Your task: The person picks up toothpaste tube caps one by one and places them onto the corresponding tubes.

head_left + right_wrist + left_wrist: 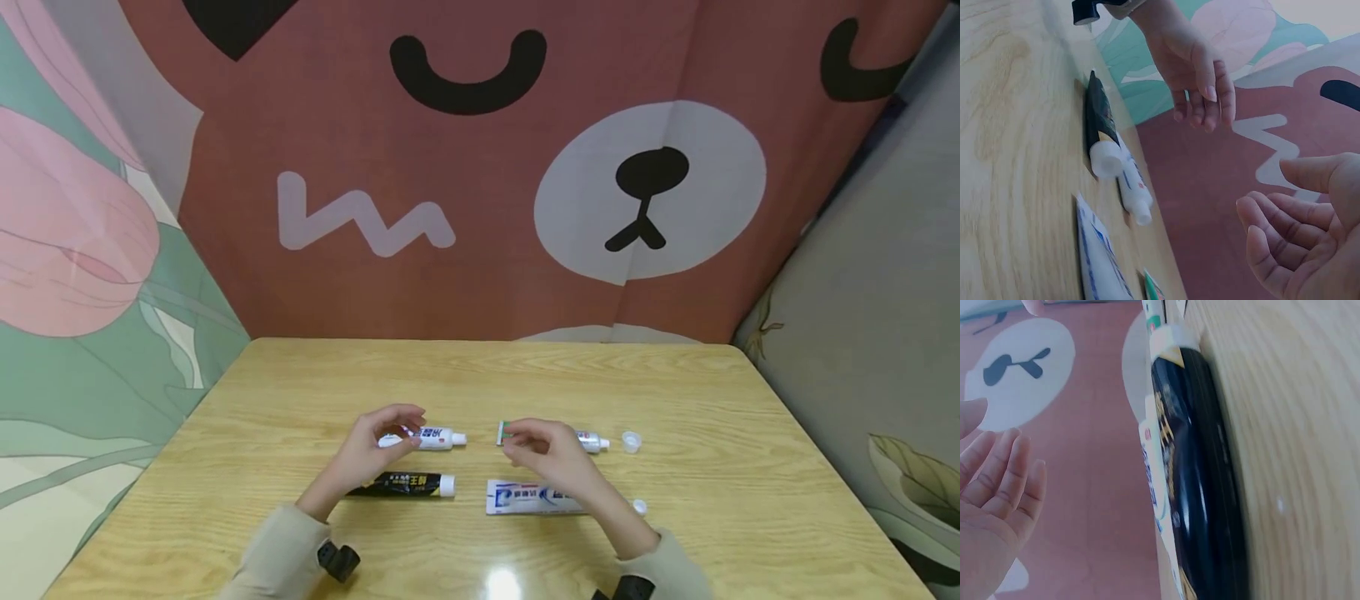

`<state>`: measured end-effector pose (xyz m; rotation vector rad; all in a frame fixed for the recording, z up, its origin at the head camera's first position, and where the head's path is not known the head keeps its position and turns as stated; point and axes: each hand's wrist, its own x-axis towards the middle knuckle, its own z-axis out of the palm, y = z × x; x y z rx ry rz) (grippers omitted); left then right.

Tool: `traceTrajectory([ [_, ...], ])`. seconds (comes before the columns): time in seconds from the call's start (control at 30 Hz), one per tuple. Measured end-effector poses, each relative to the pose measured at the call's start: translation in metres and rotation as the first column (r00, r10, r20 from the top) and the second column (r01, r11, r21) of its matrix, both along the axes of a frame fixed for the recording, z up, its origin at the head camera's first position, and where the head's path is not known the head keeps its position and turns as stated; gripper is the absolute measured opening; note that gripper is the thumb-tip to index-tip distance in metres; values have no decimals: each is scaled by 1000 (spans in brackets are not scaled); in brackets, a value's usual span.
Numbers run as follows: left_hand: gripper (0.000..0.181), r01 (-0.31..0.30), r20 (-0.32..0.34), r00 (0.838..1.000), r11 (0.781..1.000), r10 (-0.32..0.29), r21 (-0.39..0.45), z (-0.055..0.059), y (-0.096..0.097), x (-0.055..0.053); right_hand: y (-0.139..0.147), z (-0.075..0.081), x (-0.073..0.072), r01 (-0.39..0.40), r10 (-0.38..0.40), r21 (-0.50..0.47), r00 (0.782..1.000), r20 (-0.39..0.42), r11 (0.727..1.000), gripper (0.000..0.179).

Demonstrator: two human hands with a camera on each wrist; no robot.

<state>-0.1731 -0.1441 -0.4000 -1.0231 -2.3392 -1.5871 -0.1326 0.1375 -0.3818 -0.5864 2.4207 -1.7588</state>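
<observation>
Above the table my left hand (372,446) hovers with loosely bent fingers and nothing in them, near a white toothpaste tube (441,438) and a black toothpaste tube (405,484) with a white cap. In the left wrist view the black tube (1194,469) lies in front of the white one. My right hand (557,454) also hangs empty, thumb apart from the fingers in the right wrist view. It partly covers a tube with a green end (588,440) and a blue-and-white tube (525,498), both lying on the table.
A loose clear-white cap (632,442) lies right of the back right tube. Another white cap (640,507) shows beside my right forearm; whether it joins the front tube is hidden. The wooden table (300,383) ends at a bear-printed cloth (480,283).
</observation>
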Motion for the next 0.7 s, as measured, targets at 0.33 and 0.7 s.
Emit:
traceTrajectory([
  [0.33,35,42,-71,997,999,-40,33,10,30,16,38,3,4,-6,21,91,986,-166,996,30],
  [0.7,39,49,-31,998,999,-49,-1,12,62,27,73,-4,8,0,38,160,972,-231,987,28],
])
